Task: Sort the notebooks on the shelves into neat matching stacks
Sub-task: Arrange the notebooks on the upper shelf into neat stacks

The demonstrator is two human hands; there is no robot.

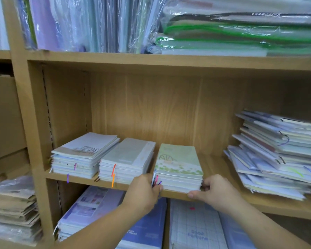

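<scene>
Squaring up third stack on middle shelf.
Left hand (144, 192) and right hand (215, 193) gripping front corners of green-cover stack (178, 159), fingers curled against its sides, at shelf (216, 168) front, beside grey-cover stack (127, 155). Next, probably: letting go, picking matches from messy pile (276, 155).

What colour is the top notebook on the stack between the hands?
Pale green notebook; head view.

- white stack (84, 155): squared, at the left end of the shelf (214, 168)
- grey stack (127, 160): just beside it, orange ribbon hanging
- green stack (178, 164): flowered cover, at the front edge
- messy pile (276, 155): far right, notebooks askew
</scene>
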